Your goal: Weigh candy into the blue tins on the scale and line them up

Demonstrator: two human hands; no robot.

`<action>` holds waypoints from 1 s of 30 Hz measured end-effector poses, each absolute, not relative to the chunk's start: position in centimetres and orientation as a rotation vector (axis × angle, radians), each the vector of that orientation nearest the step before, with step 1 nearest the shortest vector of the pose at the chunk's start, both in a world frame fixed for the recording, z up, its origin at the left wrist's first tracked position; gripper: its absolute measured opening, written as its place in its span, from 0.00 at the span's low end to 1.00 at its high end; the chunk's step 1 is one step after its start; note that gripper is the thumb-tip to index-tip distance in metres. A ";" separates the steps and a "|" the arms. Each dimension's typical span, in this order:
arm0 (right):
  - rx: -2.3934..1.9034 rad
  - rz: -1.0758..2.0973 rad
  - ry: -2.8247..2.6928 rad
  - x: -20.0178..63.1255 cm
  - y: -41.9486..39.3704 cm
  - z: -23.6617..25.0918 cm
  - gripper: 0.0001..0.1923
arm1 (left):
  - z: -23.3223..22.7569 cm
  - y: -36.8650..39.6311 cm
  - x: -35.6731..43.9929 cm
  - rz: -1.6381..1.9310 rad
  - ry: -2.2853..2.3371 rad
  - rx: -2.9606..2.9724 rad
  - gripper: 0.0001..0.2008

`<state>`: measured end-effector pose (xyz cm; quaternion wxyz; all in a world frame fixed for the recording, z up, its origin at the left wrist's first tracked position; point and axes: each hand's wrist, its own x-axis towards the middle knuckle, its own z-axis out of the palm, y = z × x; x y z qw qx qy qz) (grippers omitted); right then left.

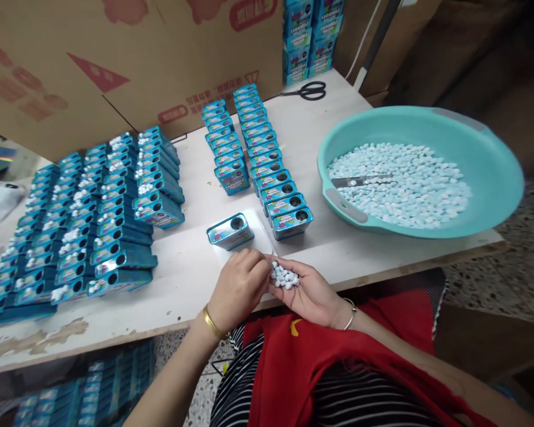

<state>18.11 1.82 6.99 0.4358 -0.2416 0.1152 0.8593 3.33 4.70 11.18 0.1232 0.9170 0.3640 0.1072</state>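
Pellets (285, 277) sat heaped in the cupped, open right hand (309, 292), the left hand (244, 276) curled over its fingertips, any catch hidden from me! One tilt of that palm threatened a spill short of the lone tin (225, 231) at ten o'clock; I counted one basin (487, 163) at two, one pair of scissors (301, 92) at twelve, pellets beyond tallying

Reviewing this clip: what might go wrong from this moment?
1. The white pieces lie loose in the right hand's open palm by the edge of the table; a tilt could spill some.
2. The lone tin in front of the hands has only a small round hole, so pieces poured there might miss it.
3. Pieces sit on the lids of the left-side tins; a bump could scatter them.
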 end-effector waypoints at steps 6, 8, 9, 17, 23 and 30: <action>-0.556 2.134 0.256 18.0 1.9 7.3 0.12 | 12.1 5.1 2.7 0.329 0.984 2.618 0.08; -0.543 2.114 0.261 18.0 2.2 7.7 0.12 | 12.6 5.5 2.4 0.441 0.975 2.561 0.06; -0.539 2.099 0.263 18.1 2.4 8.0 0.12 | 12.8 5.8 2.3 0.512 0.979 2.542 0.06; -0.612 2.111 0.259 18.6 2.4 8.2 0.13 | 13.7 9.8 1.0 0.850 1.296 2.610 0.07; -0.700 2.045 0.268 20.4 1.5 6.7 0.12 | 12.9 10.2 -1.2 0.739 1.480 2.565 0.27; -0.776 2.005 0.266 21.1 1.0 5.7 0.12 | 11.5 14.3 -1.8 0.485 1.509 2.642 0.17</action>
